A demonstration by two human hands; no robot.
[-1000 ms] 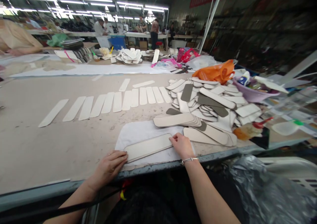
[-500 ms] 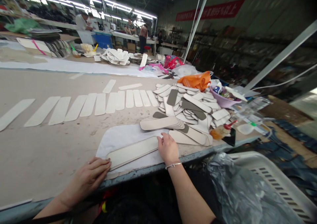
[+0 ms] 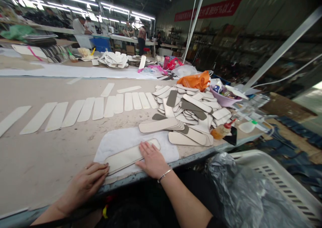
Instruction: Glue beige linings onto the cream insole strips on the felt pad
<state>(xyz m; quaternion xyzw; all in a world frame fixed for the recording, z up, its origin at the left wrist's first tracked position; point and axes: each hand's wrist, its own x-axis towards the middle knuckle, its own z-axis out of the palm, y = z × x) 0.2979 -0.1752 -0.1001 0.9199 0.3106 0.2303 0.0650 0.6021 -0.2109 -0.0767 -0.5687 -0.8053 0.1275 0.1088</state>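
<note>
In front of me a long off-white panel with rounded corners [image 3: 125, 156] lies on a white sheet [image 3: 115, 139] at the table's front edge. It seems to have another layer under it, its darker edge showing along the rim. My left hand [image 3: 87, 182] grips the panel's left end, thumb and fingers close together. Flat on the panel's right half rests my right hand [image 3: 153, 161], fingers stretched out and a little apart. Just beyond the sheet a fanned stack of similar panels [image 3: 158, 125] sits beside a heap of white and grey pieces [image 3: 196, 103].
A row of pale strips [image 3: 85, 109] runs across the table [image 3: 62, 147]. On the right are a bottle of amber liquid [image 3: 221, 131], a purple basin [image 3: 225, 101] and an orange bag [image 3: 195, 81]. A white basket [image 3: 279, 177] with grey plastic stands below the edge. People work far behind.
My right hand has moved left from the panel's right end and now lies flat on top of it. My left hand stays at the left end. The view has shifted slightly.
</note>
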